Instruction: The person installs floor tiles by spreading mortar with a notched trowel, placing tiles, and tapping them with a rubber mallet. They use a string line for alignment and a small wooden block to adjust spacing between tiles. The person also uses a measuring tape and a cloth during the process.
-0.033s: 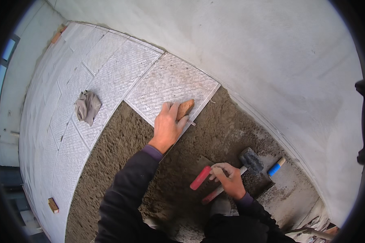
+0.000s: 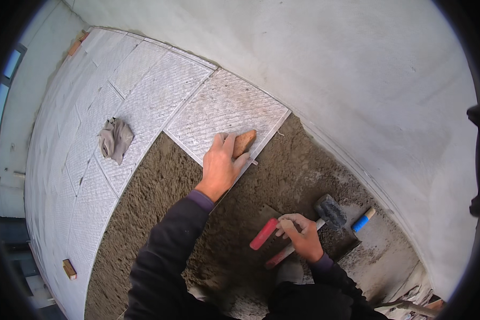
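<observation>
My left hand (image 2: 219,164) is closed round a brown piece of brick (image 2: 244,144), held against the near edge of a pale, ridged tile (image 2: 224,109). That tile adjoins the laid ones along the wall. Lower right, my right hand (image 2: 303,237) has its thumb and fingers pinched together; what they hold, if anything, is hidden. Its fingertips are close by a red handle (image 2: 263,234) whose tool is mostly lost in shadow. Beneath this hand runs the shaft of a mallet with a black head (image 2: 330,212) and a red grip end.
Damp grey-brown mortar (image 2: 149,197) spreads below and left of the tile. A tool with a blue and tan handle (image 2: 364,219) lies near the plastered wall (image 2: 368,96). On the laid tiles (image 2: 85,181) are a crumpled grey cloth (image 2: 115,141) and a small brown block (image 2: 70,270).
</observation>
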Motion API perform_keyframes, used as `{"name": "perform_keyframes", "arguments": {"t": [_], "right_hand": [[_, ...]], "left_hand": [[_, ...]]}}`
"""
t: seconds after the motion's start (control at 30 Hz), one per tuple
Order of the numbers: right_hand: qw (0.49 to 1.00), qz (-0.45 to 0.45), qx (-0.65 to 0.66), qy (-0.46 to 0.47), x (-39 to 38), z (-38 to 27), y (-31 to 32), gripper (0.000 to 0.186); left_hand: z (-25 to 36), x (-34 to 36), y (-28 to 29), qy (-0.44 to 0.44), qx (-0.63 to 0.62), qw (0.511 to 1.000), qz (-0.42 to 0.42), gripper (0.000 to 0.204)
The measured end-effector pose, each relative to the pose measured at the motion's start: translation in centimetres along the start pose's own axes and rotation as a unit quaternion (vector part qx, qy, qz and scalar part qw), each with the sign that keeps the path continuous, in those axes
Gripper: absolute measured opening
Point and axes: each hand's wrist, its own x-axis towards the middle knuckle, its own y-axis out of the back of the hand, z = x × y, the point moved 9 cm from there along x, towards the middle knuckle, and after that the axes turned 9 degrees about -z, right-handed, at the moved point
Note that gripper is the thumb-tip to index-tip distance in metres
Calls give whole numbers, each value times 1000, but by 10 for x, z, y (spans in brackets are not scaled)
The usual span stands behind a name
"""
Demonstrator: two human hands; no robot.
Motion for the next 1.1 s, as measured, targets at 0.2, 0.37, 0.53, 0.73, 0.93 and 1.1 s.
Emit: {"name": "perform_keyframes", "arguments": {"t": [0.2, 0.37, 0.53, 0.73, 0.93, 1.1], "right_hand": [[997, 14, -75, 31, 31, -36, 17, 31], [989, 0, -140, 44, 103, -66, 22, 29], [935, 118, -305, 137, 148, -119, 11, 35], [640, -38, -673, 370, 162, -176, -86, 68], [645, -163, -696, 270, 210, -154, -105, 68], [696, -164, -647, 264, 201, -172, -96, 61]], "left_hand": [[-20, -44, 33, 27, -2, 998, -55, 47], [-34, -127, 23, 63, -3, 984, -166, 25], [-34, -150, 9, 18, 40, 989, -138, 21], [-42, -151, 9, 13, 44, 989, -142, 24], [-48, -153, -1, 10, 23, 988, -153, 22], [-49, -155, -5, 17, 22, 985, -171, 19]]}}
